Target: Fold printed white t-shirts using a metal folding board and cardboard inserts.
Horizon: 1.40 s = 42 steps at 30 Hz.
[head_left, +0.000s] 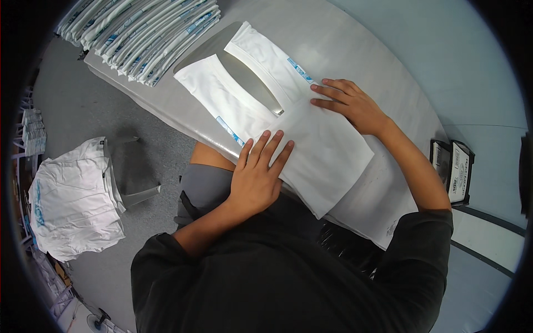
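Observation:
A white garment [327, 150] lies flat on the grey table, with two long panels stretching to the far left. Each panel has a blue printed strip on its outer edge. Between the panels shows a thin grey plate [250, 80] with a rounded corner, partly covered by the cloth. My left hand [258, 175] rests open on the near side of the garment, fingertips beside a blue strip. Over on the far edge, my right hand [352, 105] also lies open, its fingers touching the cloth by the other strip. Neither hand grips anything.
Many folded white garments with blue print form a stack [150, 36] at the table's far left. Left of me, a loose pile of white garments [78, 200] sits on a low support with legs. A black-framed holder [459, 172] with a printed card stands at the right.

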Each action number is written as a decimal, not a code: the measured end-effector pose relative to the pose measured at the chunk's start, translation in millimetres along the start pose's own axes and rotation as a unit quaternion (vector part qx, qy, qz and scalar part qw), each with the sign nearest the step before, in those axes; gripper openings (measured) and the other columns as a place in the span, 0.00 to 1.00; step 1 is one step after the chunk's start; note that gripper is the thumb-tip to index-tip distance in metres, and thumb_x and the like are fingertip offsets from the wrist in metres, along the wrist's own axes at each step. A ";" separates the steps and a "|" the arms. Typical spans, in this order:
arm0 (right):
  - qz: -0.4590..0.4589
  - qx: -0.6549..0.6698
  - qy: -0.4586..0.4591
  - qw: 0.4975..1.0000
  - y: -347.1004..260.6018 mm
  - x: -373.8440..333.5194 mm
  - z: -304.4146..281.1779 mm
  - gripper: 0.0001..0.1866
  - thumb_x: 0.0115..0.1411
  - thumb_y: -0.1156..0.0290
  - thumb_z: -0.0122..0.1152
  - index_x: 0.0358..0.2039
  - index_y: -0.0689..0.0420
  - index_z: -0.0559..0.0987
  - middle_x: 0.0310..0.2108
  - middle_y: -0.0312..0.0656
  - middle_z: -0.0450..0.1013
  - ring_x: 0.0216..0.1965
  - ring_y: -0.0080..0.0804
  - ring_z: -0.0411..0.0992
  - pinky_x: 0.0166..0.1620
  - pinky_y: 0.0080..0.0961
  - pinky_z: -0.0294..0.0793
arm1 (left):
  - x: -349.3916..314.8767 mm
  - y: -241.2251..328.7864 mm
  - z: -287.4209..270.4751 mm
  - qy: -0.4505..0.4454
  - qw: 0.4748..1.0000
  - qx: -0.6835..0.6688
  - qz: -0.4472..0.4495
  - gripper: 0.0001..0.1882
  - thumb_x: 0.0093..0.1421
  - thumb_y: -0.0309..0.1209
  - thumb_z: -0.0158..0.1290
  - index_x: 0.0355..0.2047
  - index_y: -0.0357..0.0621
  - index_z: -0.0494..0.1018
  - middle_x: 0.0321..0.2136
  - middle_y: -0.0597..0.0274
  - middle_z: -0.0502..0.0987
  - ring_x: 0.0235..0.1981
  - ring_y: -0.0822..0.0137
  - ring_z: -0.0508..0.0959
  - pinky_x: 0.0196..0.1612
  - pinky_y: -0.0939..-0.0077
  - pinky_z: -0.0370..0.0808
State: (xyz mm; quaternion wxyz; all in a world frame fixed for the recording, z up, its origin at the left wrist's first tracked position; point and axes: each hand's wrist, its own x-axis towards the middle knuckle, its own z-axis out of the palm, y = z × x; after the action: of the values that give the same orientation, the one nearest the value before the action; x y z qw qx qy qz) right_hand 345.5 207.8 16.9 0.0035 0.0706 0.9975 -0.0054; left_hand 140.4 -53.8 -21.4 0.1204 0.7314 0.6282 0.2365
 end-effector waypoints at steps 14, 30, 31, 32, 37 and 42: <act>0.185 0.460 -0.089 0.864 -0.2 35.5 -0.5 0.15 0.59 0.78 0.58 0.47 0.55 0.80 0.49 0.44 0.77 0.48 0.41 0.74 0.55 0.34 0.72 | 1.4 -45.5 -55.5 -0.006 0.960 -0.278 -0.024 0.32 0.54 0.22 0.47 0.62 0.45 0.70 0.52 0.44 0.76 0.60 0.49 0.72 0.64 0.58 0.68; 0.365 0.418 -0.119 0.823 -3.2 92.9 -3.0 0.28 0.74 0.48 0.46 0.27 0.58 0.77 0.14 0.30 0.64 0.13 0.19 0.60 0.20 0.22 0.64 | 15.7 -89.0 -53.5 -0.011 0.531 -0.737 -0.418 0.22 0.72 0.38 0.46 0.56 0.30 0.64 0.42 0.48 0.80 0.41 0.59 0.84 0.45 0.70 0.82; 0.368 0.395 -0.108 0.835 -4.1 92.3 -2.1 0.26 0.73 0.49 0.47 0.29 0.58 0.77 0.13 0.31 0.65 0.13 0.21 0.62 0.20 0.23 0.64 | 8.2 -82.8 -52.6 0.050 0.697 -0.603 -0.384 0.23 0.70 0.38 0.50 0.55 0.31 0.64 0.45 0.45 0.78 0.44 0.58 0.82 0.45 0.69 0.80; 0.372 0.371 -0.096 0.846 -5.8 91.3 -3.0 0.24 0.73 0.51 0.49 0.31 0.58 0.78 0.13 0.32 0.67 0.12 0.24 0.63 0.20 0.24 0.65 | 1.8 -75.8 -52.0 0.108 0.828 -0.439 -0.332 0.23 0.68 0.39 0.54 0.54 0.33 0.65 0.48 0.42 0.76 0.48 0.58 0.80 0.46 0.69 0.78; 0.275 0.113 0.120 0.947 -32.3 114.1 -14.4 0.17 0.68 0.54 0.57 0.45 0.56 0.78 0.35 0.46 0.77 0.35 0.38 0.75 0.38 0.32 0.74 | 44.9 -59.2 -84.7 0.079 0.996 0.027 -0.011 0.34 0.61 0.43 0.59 0.67 0.56 0.64 0.69 0.52 0.58 0.72 0.48 0.55 0.70 0.42 0.49; 0.157 0.042 0.153 0.975 -21.8 152.7 20.0 0.24 0.65 0.54 0.59 0.60 0.47 0.75 0.60 0.51 0.66 0.59 0.44 0.65 0.58 0.39 0.69 | 81.0 -130.9 -51.4 0.065 0.979 0.169 -0.093 0.32 0.67 0.54 0.47 0.70 0.66 0.59 0.72 0.56 0.54 0.74 0.54 0.50 0.73 0.43 0.43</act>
State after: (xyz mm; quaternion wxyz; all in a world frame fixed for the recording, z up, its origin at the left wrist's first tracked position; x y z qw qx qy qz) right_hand 191.4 207.4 -4.1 -0.1517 0.2264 0.9615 -0.0353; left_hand 10.0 42.8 -23.4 -0.0244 0.6625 0.7310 0.1621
